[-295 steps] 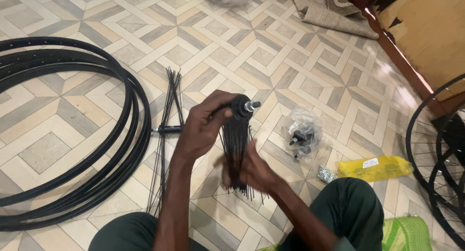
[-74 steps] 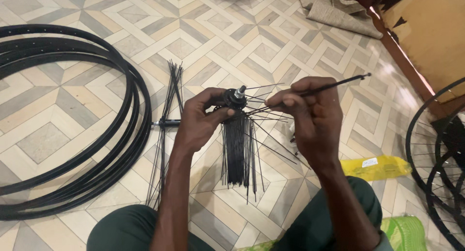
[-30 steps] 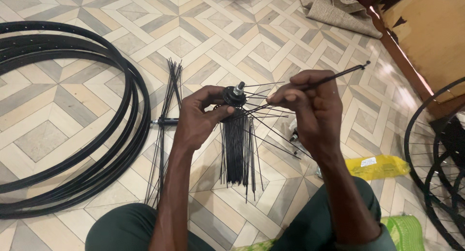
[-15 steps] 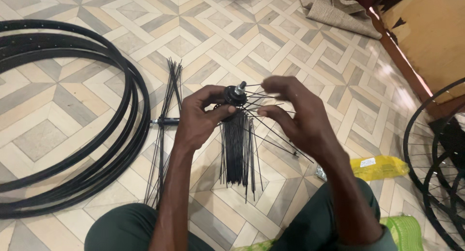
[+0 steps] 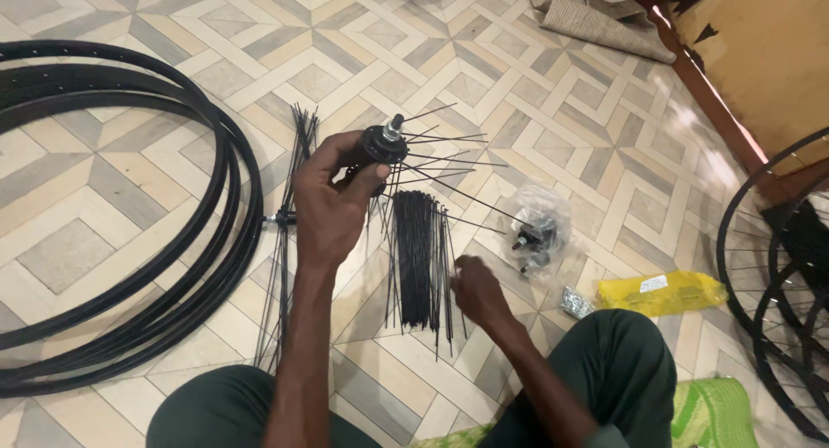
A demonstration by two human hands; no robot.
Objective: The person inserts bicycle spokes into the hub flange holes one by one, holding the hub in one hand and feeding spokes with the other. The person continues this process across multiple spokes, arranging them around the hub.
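My left hand (image 5: 332,202) grips a black wheel hub (image 5: 382,143) held up over the tiled floor, its axle end pointing up. Several thin black spokes (image 5: 449,163) fan out from the hub to the right, and a bundle of them (image 5: 418,258) hangs straight down from it. My right hand (image 5: 477,291) is low, at the bottom end of the hanging bundle, fingers curled around the spoke tips. Whether it pinches one spoke is hard to tell.
Stacked black rims (image 5: 129,223) lie on the left. A second hub with spokes (image 5: 289,219) lies on the floor behind my left hand. A clear bag of parts (image 5: 535,228), a small packet (image 5: 574,301) and a yellow packet (image 5: 661,292) lie right. Built wheels (image 5: 777,275) stand at the right edge.
My right hand has left the hub and dropped down to the lower ends of the hanging spokes. The spoke it was threading now sticks out from the hub. My left hand keeps its hold.
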